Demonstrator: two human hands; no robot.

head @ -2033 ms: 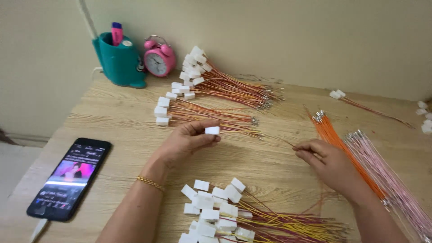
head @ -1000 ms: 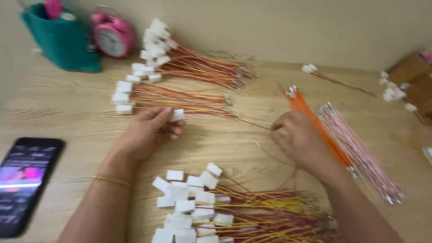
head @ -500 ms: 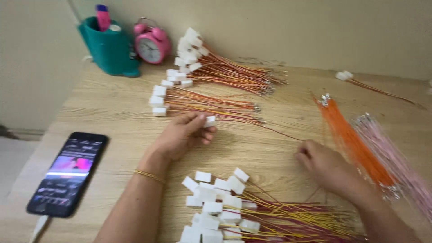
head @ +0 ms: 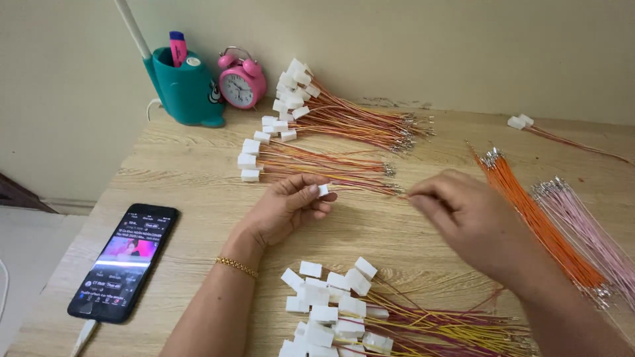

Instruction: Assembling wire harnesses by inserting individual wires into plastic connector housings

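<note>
Pinching a white connector [head: 323, 190] just right of the phone [head: 124, 262], the left hand [head: 286, 208] grips shut; right hand [head: 466, 215] pinches a wire. Finished harnesses [head: 324, 162] lie beyond; orange wires [head: 536, 218] remain.

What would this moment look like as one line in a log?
left hand: pinches white connector | right hand: pinches thin wire | nearby: orange wires, phone

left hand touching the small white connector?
Touching. Head view: left hand has the white connector pinched at the tips of its fingers, no gap visible.
</note>
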